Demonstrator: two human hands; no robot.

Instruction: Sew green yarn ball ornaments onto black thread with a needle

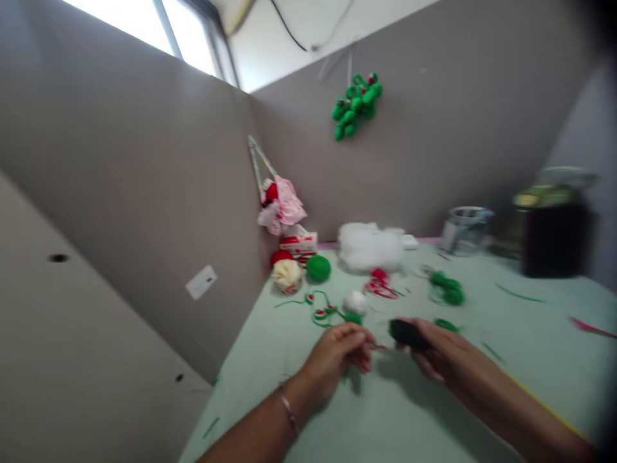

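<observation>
Low in the middle of the view, my left hand [340, 354] is closed, its fingers pinched on a thin red strand [377, 347] whose end points toward my right hand. A bit of green shows under the fingers. Across a small gap, my right hand [427, 350] is wrapped round a dark, blurred object [407, 334]. Just beyond my left hand lie a green ball [353, 317] and a white ball [355, 302]. Green cord with small red and white pieces [320, 314] curls on the table to their left.
On the pale green table [337, 424] stand a green yarn ball [318, 268], cream yarn [287, 275], white stuffing [370, 247], red yarn [380, 283], green yarn [447, 288], a glass jar [465, 230] and a dark container [552, 238]. Green crocheted pieces [355, 106] hang on the grey partition.
</observation>
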